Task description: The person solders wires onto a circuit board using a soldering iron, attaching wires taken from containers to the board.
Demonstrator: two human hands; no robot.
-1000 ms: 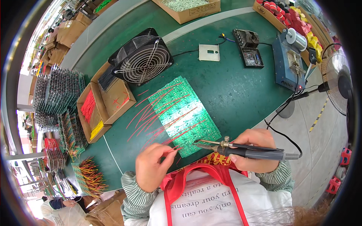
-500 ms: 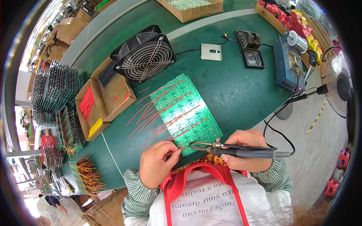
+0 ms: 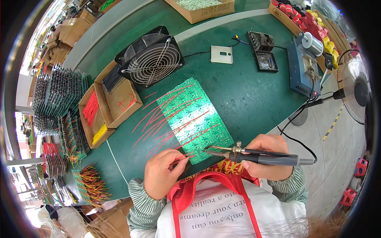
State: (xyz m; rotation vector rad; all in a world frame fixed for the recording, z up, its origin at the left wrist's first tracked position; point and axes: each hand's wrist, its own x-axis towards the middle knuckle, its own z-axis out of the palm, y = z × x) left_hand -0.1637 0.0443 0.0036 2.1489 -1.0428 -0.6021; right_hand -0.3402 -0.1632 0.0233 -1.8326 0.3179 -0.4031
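Board (image 3: 210,137) was set by near edge of table (image 3: 254,103), long axis slanted far-left to near-right. Wire (image 3: 192,156) was pinched by left hand (image 3: 160,174), nearer, at board's near corner; iron (image 3: 272,159) was gripped in right hand (image 3: 274,171).

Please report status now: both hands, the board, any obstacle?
Left hand pinching red wire. Right hand gripping soldering iron, tip over green circuit board. More red wires overlap it; nothing seen blocking iron.
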